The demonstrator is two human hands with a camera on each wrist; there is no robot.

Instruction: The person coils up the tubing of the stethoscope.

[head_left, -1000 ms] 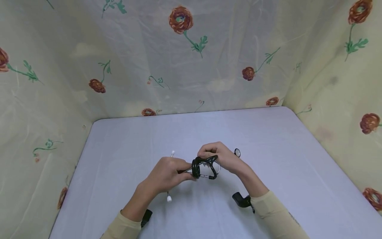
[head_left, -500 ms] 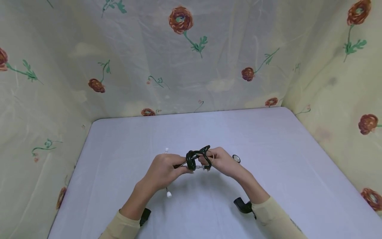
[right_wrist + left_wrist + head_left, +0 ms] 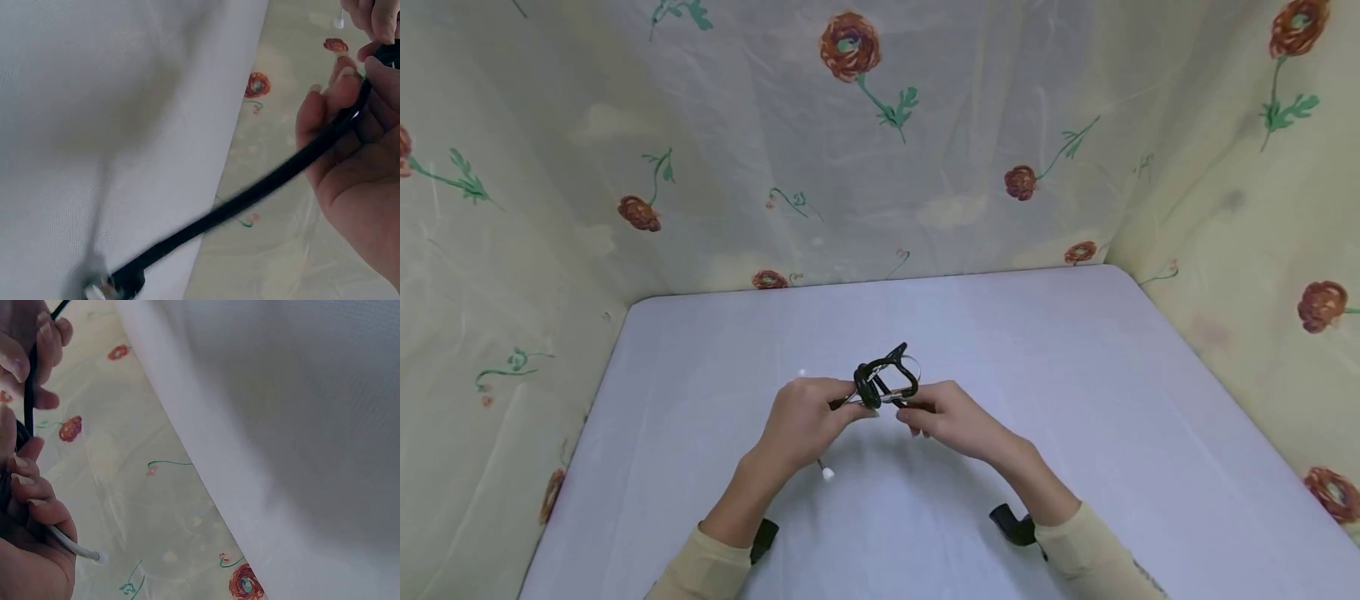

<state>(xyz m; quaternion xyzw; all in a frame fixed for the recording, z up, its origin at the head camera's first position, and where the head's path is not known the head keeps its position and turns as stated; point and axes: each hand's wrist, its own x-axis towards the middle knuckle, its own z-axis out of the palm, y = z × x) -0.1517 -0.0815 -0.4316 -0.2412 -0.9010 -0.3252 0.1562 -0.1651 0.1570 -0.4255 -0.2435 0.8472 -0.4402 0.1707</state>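
Flowery cloth hangs behind a pale table. Above it, the left hand grips the looped stethoscope, maybe so loops don't slip; the right hand pinches its loose tube, maybe to steady it.

No txt, labels, brands, nos. or signs I can read from my end, head cam or either wrist cam.
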